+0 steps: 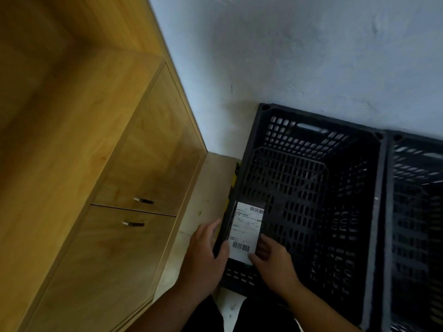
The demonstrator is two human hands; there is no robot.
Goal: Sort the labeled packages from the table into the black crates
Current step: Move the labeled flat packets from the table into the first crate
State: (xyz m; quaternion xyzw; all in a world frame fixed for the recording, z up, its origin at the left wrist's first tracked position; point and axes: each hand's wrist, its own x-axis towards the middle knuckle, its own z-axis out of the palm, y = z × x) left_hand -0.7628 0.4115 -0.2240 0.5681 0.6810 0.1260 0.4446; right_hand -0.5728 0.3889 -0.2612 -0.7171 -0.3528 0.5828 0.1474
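A dark package with a white barcode label (247, 231) hangs over the near left corner of a black perforated crate (374, 200). My left hand (206, 255) grips the package's left edge, with the thumb on the label's lower corner. My right hand (273, 262) holds its right and bottom edge, thumb touching the label. The crate's floor looks bare. A second black crate (417, 212) stands against it on the right, cut off by the frame edge.
A wooden cabinet (134, 178) with two metal door handles fills the left side. A grey-white wall (311, 56) runs behind the crates. A strip of pale floor (206, 192) lies between cabinet and crate. My dark trousers show at the bottom.
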